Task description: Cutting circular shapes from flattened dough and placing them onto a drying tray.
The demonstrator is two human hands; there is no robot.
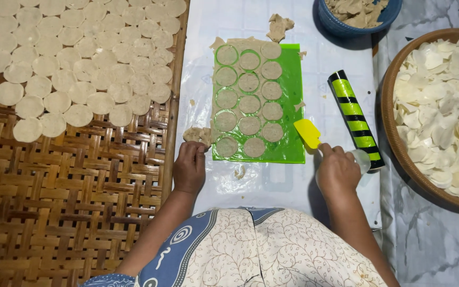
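R hand [337,169] w/ yellow spatula [307,133], green mat [292,79]

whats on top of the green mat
On the green mat lies rolled dough cut into rounds, three columns, scraps along the left edge. The mat surface beneath the dough is covered. The right hand holds a yellow spatula at its edge.

At your twelve o'clock lies the green mat [292,101], flat, carrying pale dough rounds [249,125] in three columns. Your yellow scraper [307,133] sits tilted at its lower right edge, dough scrap [196,134] at its lower left.
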